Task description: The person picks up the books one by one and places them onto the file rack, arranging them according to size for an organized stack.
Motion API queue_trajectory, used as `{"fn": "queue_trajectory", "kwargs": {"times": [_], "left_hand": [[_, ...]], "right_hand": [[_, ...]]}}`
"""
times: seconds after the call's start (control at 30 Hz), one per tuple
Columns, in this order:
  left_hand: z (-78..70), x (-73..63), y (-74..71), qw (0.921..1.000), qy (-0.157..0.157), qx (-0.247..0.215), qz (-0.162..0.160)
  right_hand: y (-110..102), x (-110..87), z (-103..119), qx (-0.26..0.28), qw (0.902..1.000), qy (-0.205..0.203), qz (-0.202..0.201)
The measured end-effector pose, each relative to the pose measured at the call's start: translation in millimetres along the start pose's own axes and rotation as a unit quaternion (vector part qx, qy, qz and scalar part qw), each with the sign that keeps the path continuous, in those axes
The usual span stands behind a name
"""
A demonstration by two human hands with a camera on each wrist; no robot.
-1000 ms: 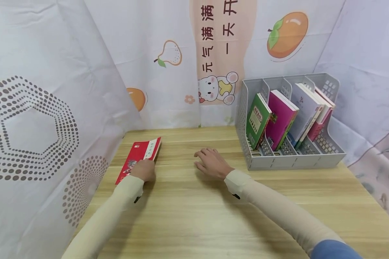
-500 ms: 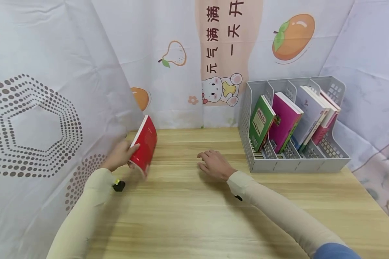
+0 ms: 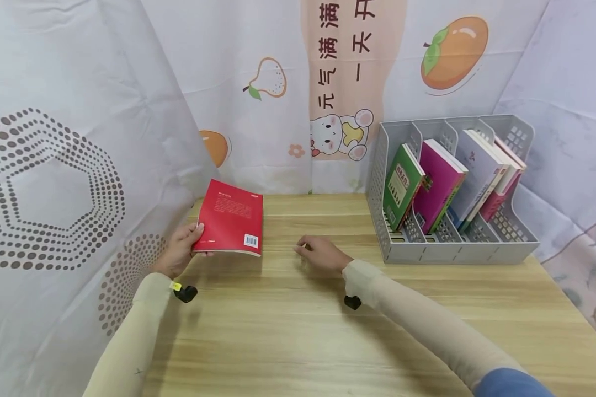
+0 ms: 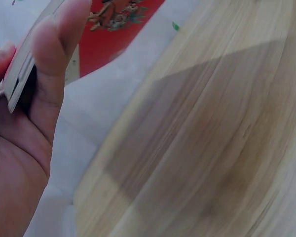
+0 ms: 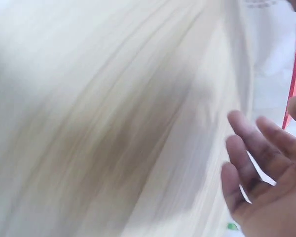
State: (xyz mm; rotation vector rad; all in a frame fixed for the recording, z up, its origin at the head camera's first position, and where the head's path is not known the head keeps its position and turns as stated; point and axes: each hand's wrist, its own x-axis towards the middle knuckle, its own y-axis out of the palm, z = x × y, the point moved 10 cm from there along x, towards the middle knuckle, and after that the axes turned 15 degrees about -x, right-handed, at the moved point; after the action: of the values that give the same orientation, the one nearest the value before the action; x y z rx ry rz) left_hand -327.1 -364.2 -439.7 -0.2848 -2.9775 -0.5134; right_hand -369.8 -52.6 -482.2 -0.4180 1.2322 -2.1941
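Note:
A thin red paperback book [image 3: 232, 218] is raised over the left part of the table, its back cover with a barcode facing the head camera. My left hand [image 3: 180, 245] pinches its lower left corner, thumb on the back cover and fingers underneath. In the left wrist view the pages' edge sits between thumb and fingers, and the illustrated front cover [image 4: 118, 34] shows behind them. To the right of the book, my right hand [image 3: 323, 253] is held low over the table with nothing in it. Its fingers [image 5: 241, 163] are spread and loosely bent in the right wrist view.
A grey file rack [image 3: 457, 251] with several compartments stands at the back right of the wooden table [image 3: 298, 342]. It holds a green book [image 3: 402, 186], a magenta book [image 3: 437, 184], a pale book [image 3: 477, 176] and others. Printed curtains [image 3: 258, 138] hang behind and at the sides.
My left hand has lifted the red book off the table and flipped it from front cover to back cover. My right hand has turned slightly, staying near the same spot.

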Motion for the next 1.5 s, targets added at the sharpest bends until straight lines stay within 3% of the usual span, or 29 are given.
{"fn": "queue_trajectory", "kwargs": {"times": [0.23, 0.37, 0.53, 0.63, 0.73, 0.9, 0.97, 1.1, 1.2, 1.37, 1.5], "left_hand": [[11.6, 0.6, 17.4, 0.9962, -0.012, -0.059, 0.063], [20.7, 0.6, 28.8, 0.9930, -0.023, -0.056, 0.102], [37.2, -0.8, 37.5, 0.9862, -0.061, -0.046, 0.147], [45.9, -2.2, 36.7, 0.9849, -0.084, -0.035, 0.147], [53.2, -2.4, 35.1, 0.9850, -0.109, 0.013, 0.133], [60.4, 0.5, 34.1, 0.9764, -0.156, 0.108, 0.103], [60.6, 0.2, 33.6, 0.9740, -0.163, 0.126, 0.095], [62.1, -1.8, 36.8, 0.9731, -0.162, 0.130, 0.098], [67.9, -3.0, 39.6, 0.9698, -0.169, 0.139, 0.108], [83.8, -2.2, 39.7, 0.9554, -0.196, 0.184, 0.121], [90.6, 4.6, 38.9, 0.9471, -0.201, 0.220, 0.120]], "right_hand": [[11, 5.0, 16, 0.149, 0.9864, 0.020, 0.066], [17, 9.6, 28, 0.214, 0.9726, 0.012, 0.090], [24, 12.5, 32, 0.291, 0.9516, 0.027, 0.096], [26, 14.5, 31, 0.346, 0.9328, 0.036, 0.093], [28, 15.4, 32, 0.392, 0.9130, 0.040, 0.107], [32, 8.9, 40, 0.392, 0.9042, 0.038, 0.166], [35, 6.4, 41, 0.389, 0.9021, 0.042, 0.181], [38, 4.8, 40, 0.415, 0.8874, 0.062, 0.190], [37, 5.2, 40, 0.406, 0.8913, 0.062, 0.191], [25, 7.0, 42, 0.337, 0.9258, 0.029, 0.169], [13, 7.0, 42, 0.316, 0.9389, 0.028, 0.134]]}}
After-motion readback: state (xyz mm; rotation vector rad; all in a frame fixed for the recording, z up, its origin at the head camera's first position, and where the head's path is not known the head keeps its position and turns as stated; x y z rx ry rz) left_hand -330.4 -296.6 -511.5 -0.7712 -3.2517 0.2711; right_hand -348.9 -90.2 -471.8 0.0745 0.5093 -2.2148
